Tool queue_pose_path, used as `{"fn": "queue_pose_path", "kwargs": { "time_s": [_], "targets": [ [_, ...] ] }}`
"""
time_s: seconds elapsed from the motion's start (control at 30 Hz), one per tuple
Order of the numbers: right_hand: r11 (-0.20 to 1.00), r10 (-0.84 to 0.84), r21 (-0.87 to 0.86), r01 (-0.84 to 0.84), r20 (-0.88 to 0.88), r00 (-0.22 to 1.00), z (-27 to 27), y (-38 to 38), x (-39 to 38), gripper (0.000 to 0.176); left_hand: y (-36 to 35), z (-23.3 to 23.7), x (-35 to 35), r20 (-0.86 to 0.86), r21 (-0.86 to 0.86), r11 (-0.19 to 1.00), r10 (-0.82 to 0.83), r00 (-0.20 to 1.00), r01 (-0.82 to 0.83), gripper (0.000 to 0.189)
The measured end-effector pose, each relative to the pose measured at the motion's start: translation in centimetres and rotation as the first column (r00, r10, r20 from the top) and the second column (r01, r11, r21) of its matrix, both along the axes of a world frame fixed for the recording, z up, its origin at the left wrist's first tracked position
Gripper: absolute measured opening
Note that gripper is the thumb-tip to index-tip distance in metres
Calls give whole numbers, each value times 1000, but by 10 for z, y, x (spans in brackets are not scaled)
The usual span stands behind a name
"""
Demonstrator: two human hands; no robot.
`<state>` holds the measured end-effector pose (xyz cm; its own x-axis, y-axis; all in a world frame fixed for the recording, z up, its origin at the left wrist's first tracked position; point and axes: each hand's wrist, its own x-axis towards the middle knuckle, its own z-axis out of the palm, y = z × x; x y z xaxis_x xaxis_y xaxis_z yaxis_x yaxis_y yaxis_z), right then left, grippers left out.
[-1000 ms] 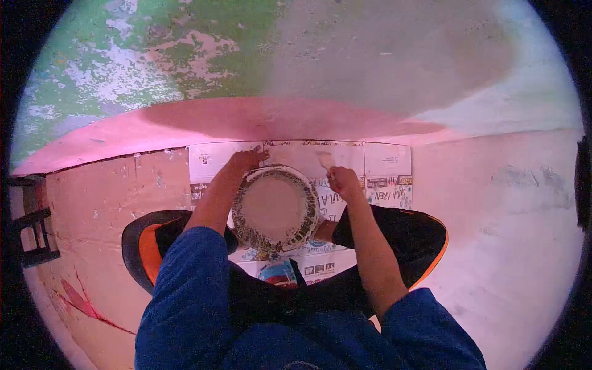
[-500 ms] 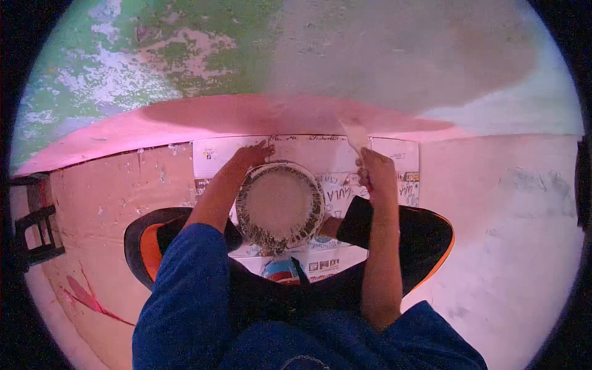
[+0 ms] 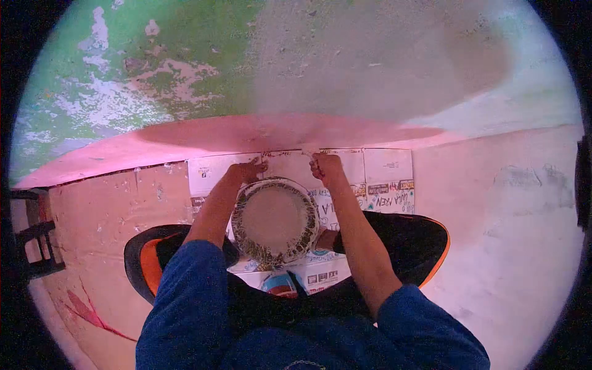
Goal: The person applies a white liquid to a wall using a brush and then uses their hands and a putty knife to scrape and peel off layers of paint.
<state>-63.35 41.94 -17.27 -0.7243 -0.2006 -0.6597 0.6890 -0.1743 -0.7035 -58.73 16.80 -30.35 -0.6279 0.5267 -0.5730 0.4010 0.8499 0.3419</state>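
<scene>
Bucket (image 3: 275, 220) gripped at its far rim by the left hand (image 3: 246, 171); right hand (image 3: 327, 168) fisted on a scraper (image 3: 312, 158) by the wall's (image 3: 370, 68) foot, open floor (image 3: 499, 246) rightward.

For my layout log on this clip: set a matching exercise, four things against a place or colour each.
1. left hand
2. right hand
3. bowl
4. sleeves

a. blue
b. on the bowl's far rim
c. fisted near the pink wall base
d. standing on the printed sheets

Pairs: 1-b, 2-c, 3-d, 4-a
</scene>
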Motion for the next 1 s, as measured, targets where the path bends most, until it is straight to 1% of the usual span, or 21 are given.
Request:
{"fn": "queue_pose_path", "kwargs": {
  "time_s": [0.03, 0.1, 0.17, 0.2, 0.23, 0.27, 0.37, 0.47, 0.5, 0.53, 0.57, 0.6, 0.63, 0.67, 0.7, 0.73, 0.8, 0.83, 0.9, 0.93, 1.0],
  "targets": [
    [992, -15, 124, 4, 90, 996, 58, -13, 6, 13, 1, -1, -1, -2, 6, 1000, 2, 1000, -2, 49],
    [999, 9, 47, -9, -6, 1000, 128, -10, 21, 13, 2, -2, -1, 1, 8, 1000, 15, 1000, -15, 48],
    [967, -24, 244, 69, -183, 983, 204, -15, 41, 14, 2, -2, -3, -7, 13, 1000, 27, 1000, -27, 48],
    [969, -17, 240, 63, -189, 982, 231, -16, 48, 14, 2, -4, -3, -11, 10, 999, 34, 999, -34, 48],
    [972, -68, 202, 122, -256, 964, 253, -15, 55, 15, 3, -4, -3, -10, 13, 999, 40, 999, -40, 47],
    [970, -122, 161, 180, -319, 940, 265, -13, 62, 15, 4, -4, -3, -12, 14, 999, 46, 999, -46, 47],
    [967, -151, 151, 205, -310, 939, 253, -19, 81, 16, 6, -2, -5, -20, 17, 998, 62, 998, -61, 47],
    [971, -186, 101, 216, -247, 951, 225, -30, 104, 19, 2, 4, -6, -33, 21, 996, 88, 996, -87, 46],
    [978, -127, 129, 165, -263, 957, 216, -28, 112, 21, 1, 5, -4, -29, 26, 995, 98, 995, -97, 46],
    [978, -121, 137, 156, -232, 965, 189, -19, 116, 21, 0, 9, -4, -23, 27, 994, 108, 994, -107, 46],
    [876, 254, 479, -56, -360, 897, 153, -5, 116, 23, -2, 15, -3, -16, 26, 993, 115, 993, -115, 45],
    [658, 619, 721, -219, -351, 703, 146, -5, 116, 22, -4, 22, -4, -10, 20, 992, 123, 992, -123, 45],
    [394, 860, 899, -193, -286, 422, 139, -6, 115, 22, -6, 28, -2, 6, 11, 992, 125, 992, -125, 45],
    [140, 965, 957, -255, -75, 250, 117, -6, 114, 21, -8, 35, -1, 12, 1, 992, 126, 992, -126, 45],
    [-127, 987, 955, -269, 147, 57, 96, -6, 116, 21, -10, 43, 0, 25, -9, 991, 133, 991, -133, 45],
    [-124, 987, 949, -291, 147, 59, 94, -13, 121, 21, -15, 50, 2, 41, -19, 990, 140, 989, -139, 45],
    [-241, 938, 871, -428, 323, 129, 95, -30, 131, 24, -28, 69, 8, 74, -45, 988, 149, 986, -146, 44],
    [-233, 939, 867, -441, 318, 128, 79, -29, 140, 24, -35, 79, 10, 89, -60, 986, 160, 983, -155, 44],
    [-330, 925, 873, -359, 375, 61, 30, -26, 154, 22, -52, 92, 15, 123, -73, 980, 194, 973, -186, 44],
    [-324, 928, 875, -360, 367, 57, 23, -23, 159, 22, -61, 95, 18, 143, -79, 976, 211, 967, -201, 44],
    [-278, 961, 928, -247, 271, -61, 23, -17, 167, 19, -76, 90, 24, 175, -77, 969, 245, 954, -235, 44]
  ]
}}
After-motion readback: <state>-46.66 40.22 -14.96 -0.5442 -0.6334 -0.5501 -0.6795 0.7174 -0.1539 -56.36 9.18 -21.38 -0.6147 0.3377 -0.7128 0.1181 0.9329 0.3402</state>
